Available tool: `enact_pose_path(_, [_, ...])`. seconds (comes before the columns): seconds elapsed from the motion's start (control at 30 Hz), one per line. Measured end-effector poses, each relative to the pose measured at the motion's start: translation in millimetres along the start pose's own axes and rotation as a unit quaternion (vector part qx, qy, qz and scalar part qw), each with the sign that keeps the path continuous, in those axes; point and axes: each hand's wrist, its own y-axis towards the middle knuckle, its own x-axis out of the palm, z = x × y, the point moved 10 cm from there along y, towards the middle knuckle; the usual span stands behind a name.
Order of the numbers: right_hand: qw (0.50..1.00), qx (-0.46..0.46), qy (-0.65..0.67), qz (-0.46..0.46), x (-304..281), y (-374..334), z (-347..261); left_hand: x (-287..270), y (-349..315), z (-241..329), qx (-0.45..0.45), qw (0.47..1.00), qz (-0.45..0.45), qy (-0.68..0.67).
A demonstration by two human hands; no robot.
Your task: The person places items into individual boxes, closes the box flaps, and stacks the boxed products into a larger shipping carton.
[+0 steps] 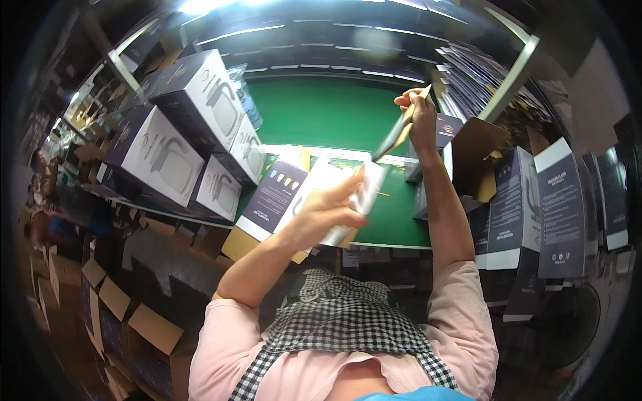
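Observation:
A folding carton [394,136], white and dark with brown inner card, is tilted between my hands over the green table. My right hand [419,113] is closed on its raised upper edge. Lower down, my left hand [334,204] is smeared by motion, its thumb and fingers around the carton's white part. Beneath and left of that hand, a flattened dark and white carton [273,194] with brown flaps lies across the table's front edge.
Closed white and dark boxes [164,157] are stacked on the left. Flat cartons [471,80] form a pile at the far right. An opened carton [478,157] stands by my right forearm, with more printed cartons [562,214] beyond. Brown boxes [150,327] stand low on the left.

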Motion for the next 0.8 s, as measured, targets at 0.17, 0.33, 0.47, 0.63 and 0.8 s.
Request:
enact_pose_path(0.17, [0.995,0.06,0.074,-0.043,-71.1,15.4,-53.7,-63.0,-7.6,43.3,0.13,0.892,0.229,0.367])
enact_pose_path(0.33, [0.919,0.139,0.242,-0.279,-52.6,-11.9,-70.3,-69.6,22.6,4.3,-0.056,0.922,0.299,-0.239])
enact_pose_path(0.47, [0.952,0.131,0.081,-0.263,-33.6,-31.7,-60.8,-61.7,40.2,5.1,-0.047,0.969,0.236,0.052])
enact_pose_path(0.63, [0.861,0.118,-0.308,-0.387,34.1,-111.7,-33.3,-46.6,51.7,-34.0,-0.161,0.938,0.287,-0.107])
enact_pose_path(0.8, [0.922,0.074,-0.308,-0.223,69.0,-123.1,24.5,-71.1,58.9,-57.2,0.149,0.926,0.249,0.242])
